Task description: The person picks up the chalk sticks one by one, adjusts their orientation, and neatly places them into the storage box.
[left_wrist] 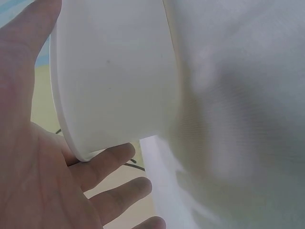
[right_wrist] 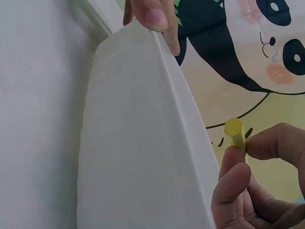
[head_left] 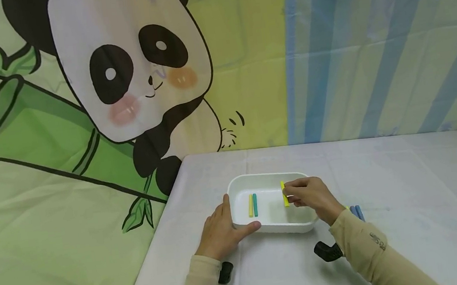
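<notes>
A white rectangular tray [head_left: 274, 225] stands on the table. My left hand [head_left: 222, 229] rests against its near left corner, thumb along the front rim and fingers extended by the left end wall. In the left wrist view those fingers [left_wrist: 112, 164] look straight. My right hand [head_left: 309, 195] pinches a yellow stick [head_left: 284, 194] upright over the tray's right half. The right wrist view shows that the stick's end [right_wrist: 234, 127] is hexagonal. Inside the tray, on the left, lie a pale yellow stick [head_left: 250, 206] and a teal stick [head_left: 255, 205], side by side.
Several sticks, blue sticks [head_left: 357, 212] with a bit of yellow beside them, lie right of the tray, partly hidden by the right wrist. A white cloth covers the table [head_left: 415, 195]. Behind it hangs a panda-printed curtain [head_left: 244, 64].
</notes>
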`<state>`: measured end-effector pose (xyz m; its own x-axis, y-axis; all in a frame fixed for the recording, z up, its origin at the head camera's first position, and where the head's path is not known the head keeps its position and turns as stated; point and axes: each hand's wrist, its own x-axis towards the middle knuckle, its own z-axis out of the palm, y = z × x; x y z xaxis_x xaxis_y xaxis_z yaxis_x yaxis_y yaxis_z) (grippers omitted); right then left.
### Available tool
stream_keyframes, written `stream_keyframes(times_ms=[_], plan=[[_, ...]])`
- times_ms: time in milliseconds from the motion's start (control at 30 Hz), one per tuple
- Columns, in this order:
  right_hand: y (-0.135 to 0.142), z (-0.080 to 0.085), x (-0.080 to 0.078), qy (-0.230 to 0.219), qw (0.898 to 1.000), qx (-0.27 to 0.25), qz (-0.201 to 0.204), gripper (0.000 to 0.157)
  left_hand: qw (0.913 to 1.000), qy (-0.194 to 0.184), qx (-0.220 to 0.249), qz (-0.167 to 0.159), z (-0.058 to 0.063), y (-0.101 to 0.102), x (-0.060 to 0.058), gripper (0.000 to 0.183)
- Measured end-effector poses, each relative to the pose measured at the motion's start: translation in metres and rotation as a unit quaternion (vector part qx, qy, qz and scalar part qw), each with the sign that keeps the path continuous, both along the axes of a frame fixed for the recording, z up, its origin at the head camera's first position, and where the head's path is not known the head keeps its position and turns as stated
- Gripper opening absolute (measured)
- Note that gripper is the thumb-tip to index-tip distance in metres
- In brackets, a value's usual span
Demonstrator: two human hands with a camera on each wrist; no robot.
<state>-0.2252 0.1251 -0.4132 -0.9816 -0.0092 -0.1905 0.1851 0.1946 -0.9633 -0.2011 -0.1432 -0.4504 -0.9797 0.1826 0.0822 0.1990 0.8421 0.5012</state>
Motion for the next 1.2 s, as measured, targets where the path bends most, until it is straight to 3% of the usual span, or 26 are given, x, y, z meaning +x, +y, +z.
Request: stream_keyframes(times_ms=[400,867,1200], plan=[[-0.024,-0.008,-0.015,-0.005,1.000,0.001,-0.010,0.031,1.0000,-0.002,0.000,0.000,0.001,0.000,0.001,0.131],[-0.048,-0.016,-0.026,-0.044,0.998,0.015,-0.034,0.028,1.0000,-0.002,-0.002,-0.001,0.001,-0.001,0.001,0.131],[-0.060,-0.025,-0.033,-0.061,0.997,0.042,-0.026,0.027,1.0000,0.002,0.007,-0.006,0.000,-0.003,0.000,0.129]])
